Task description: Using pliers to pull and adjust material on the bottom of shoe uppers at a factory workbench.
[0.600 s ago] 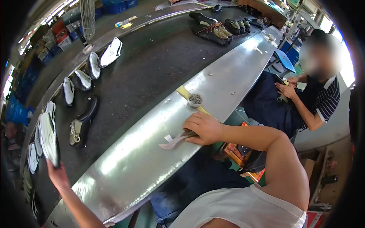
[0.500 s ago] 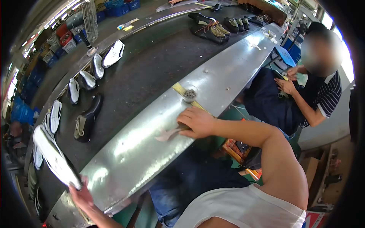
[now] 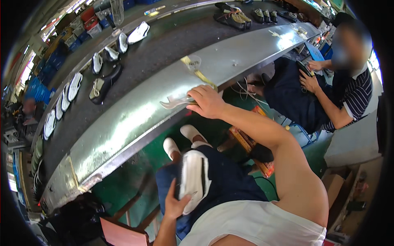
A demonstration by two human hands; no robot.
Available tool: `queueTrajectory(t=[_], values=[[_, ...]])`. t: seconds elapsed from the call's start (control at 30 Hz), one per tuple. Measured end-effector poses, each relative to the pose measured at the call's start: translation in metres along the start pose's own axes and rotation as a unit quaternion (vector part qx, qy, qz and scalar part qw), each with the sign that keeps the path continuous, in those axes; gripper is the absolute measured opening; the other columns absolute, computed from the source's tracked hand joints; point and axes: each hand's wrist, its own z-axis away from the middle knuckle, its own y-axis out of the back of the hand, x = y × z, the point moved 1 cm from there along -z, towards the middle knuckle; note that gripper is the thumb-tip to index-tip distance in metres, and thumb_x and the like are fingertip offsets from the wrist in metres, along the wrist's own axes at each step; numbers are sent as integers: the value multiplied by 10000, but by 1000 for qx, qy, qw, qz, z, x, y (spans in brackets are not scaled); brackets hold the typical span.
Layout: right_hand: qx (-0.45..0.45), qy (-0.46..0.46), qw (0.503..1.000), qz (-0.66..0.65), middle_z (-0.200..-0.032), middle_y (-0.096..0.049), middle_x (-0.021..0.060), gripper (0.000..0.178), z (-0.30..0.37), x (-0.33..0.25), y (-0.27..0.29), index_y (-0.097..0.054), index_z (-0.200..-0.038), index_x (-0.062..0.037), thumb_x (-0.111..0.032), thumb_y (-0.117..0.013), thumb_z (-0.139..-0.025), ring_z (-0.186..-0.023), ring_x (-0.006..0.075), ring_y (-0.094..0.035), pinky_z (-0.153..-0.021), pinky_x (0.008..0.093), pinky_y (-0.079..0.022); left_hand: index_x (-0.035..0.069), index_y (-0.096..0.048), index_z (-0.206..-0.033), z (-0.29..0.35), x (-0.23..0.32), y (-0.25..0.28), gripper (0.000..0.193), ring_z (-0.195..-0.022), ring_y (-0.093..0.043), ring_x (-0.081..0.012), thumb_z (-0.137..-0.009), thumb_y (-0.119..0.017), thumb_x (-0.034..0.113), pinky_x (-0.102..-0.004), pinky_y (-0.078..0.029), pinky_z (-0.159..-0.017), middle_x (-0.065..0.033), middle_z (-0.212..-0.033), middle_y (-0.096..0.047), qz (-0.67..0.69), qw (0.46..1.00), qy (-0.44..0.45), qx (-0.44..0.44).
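Note:
Over my lap, my left hand (image 3: 175, 205) grips a shoe (image 3: 194, 180), thumb on its white underside and fingers along the dark edge. The shoe's pale bottom faces up. At the front edge of the metal ledge (image 3: 135, 96), my right hand (image 3: 207, 101) is closed round a pair of metal pincers (image 3: 175, 102). Their curved, forked head points left, just over the ledge; my fingers hide the handles. Behind the ledge, several shoes with white bottoms (image 3: 74, 87) stand in a row on the dark conveyor belt (image 3: 160, 47). A dark shoe (image 3: 102, 85) lies nearer to me.
A round dish (image 3: 195, 62) sits on the ledge beside yellow tape (image 3: 201, 76). To the right, a seated co-worker (image 3: 347, 82) handles a dark shoe. Finished-looking dark shoes (image 3: 236, 18) stand far along the belt. An orange box (image 3: 246, 141) is below the ledge.
My left hand has brought the white-bottomed shoe from the belt's left side to my lap. The pincers stay in my right hand by the ledge. The view has shifted.

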Motion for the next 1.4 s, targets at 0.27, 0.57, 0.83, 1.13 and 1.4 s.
queueTrajectory(t=[0.27,0.57,0.83,1.13,1.4], values=[[-159,-543,654,-502,-891,-626,40,337,182,-69,15,-625,-1080,-34,-364,-581,-1028,-733,136,-581,-645,274,-475,-30,-353,-1528,-78,7,-76,1043,-1319,-528,-434,-795,-734,607,-446,-442,-1093,-320,-1463,-479,-359,923,-69,-120],[-296,-408,788,-354,-814,-672,48,263,190,-133,85,-630,-1148,-15,-207,-646,-968,-732,136,-653,-682,315,-522,42,-366,-1549,-110,14,-45,746,-1175,-589,-199,-936,-761,200,-338,-478,-1020,-109,-1309,-594,225,968,-75,-77],[-319,-216,827,-409,-976,-700,94,259,157,-183,60,-607,-1196,5,-149,-630,-989,-871,157,-670,-820,299,-525,136,-284,-1587,-48,14,21,823,-1300,-470,-190,-918,-762,117,-344,-369,-1117,-86,-1409,-501,9,992,-128,-17],[-204,-22,907,-367,-1137,-636,211,550,64,-185,6,-496,-1304,-5,-96,-766,-834,-1036,386,-647,-879,448,-522,101,-245,-1598,-35,35,49,948,-1413,-385,-300,-751,-659,-3,-385,-330,-1157,-193,-1495,-387,25,983,-100,-150],[-178,181,946,-201,-1118,-674,191,505,54,-181,7,-552,-1212,-1,25,-700,-730,-1015,385,-681,-861,448,-553,33,-381,-1489,-30,35,18,703,-1362,-453,-308,-940,-739,288,-418,-371,-1136,-202,-1425,-481,-153,972,-180,17]])
